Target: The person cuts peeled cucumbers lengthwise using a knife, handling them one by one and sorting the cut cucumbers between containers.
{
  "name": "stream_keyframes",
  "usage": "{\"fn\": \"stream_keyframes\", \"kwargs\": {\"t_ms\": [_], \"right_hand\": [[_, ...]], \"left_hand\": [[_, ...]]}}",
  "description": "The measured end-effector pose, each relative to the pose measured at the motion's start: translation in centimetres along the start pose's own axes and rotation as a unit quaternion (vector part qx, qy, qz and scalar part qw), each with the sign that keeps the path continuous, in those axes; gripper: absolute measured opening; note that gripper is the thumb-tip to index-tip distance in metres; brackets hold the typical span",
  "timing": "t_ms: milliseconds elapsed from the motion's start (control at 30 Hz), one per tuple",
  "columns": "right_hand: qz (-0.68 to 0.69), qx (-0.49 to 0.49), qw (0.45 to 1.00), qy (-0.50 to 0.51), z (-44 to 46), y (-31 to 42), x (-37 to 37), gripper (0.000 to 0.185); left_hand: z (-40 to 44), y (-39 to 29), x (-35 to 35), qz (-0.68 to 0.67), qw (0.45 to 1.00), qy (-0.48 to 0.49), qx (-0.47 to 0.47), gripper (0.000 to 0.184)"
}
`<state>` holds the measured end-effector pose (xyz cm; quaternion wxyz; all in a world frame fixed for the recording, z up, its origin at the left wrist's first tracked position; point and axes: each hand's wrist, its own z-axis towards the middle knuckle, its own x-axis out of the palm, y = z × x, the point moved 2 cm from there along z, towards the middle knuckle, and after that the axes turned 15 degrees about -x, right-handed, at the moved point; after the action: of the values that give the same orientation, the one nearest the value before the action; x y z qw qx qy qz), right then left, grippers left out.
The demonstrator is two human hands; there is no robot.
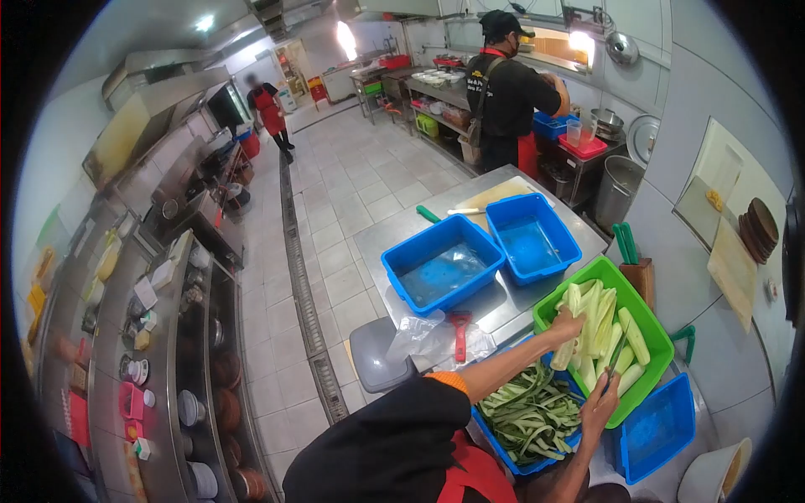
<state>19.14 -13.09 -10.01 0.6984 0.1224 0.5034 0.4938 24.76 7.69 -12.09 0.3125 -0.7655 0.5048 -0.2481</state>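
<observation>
Over the green bin [661, 356] my left hand [568, 325] is closed round a pale peeled vegetable [562, 354]. My right hand [600, 402] grips a knife [618, 352], its blade pointing up across the vegetables in the bin. Several long, pale green peeled vegetables [635, 337] lie in that bin. Below my left forearm, a blue bin [484, 423] is heaped with green peel strips [528, 411].
Two blue bins [394, 281] [574, 251] stand on the steel table beside a cutting board [495, 194]. A red peeler [459, 337] lies on plastic. Another blue bin [658, 427] is at the right. One person works at the back counter; another stands in the aisle.
</observation>
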Motion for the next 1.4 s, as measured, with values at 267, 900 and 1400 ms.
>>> {"fn": "stream_keyframes", "kwargs": {"t_ms": [267, 900, 1400], "right_hand": [[0.159, 0.004, 0.987, -0.003, -2.5, 6.8, 1.3, 0.028], [0.138, -0.051, 0.987, 0.061, -2.3, 18.4, -1.6, 0.029], [0.027, -0.218, 0.975, 0.026, -2.9, 18.7, 0.3, 0.025]], "left_hand": [[-2.6, -1.0, -0.9, -0.314, 0.907, 0.28, -0.026, 0.045], [-17.4, -6.9, -6.1, -0.368, 0.86, 0.297, 0.192, 0.055], [-24.3, -6.9, -5.0, -0.383, 0.84, 0.242, 0.299, 0.047]]}}
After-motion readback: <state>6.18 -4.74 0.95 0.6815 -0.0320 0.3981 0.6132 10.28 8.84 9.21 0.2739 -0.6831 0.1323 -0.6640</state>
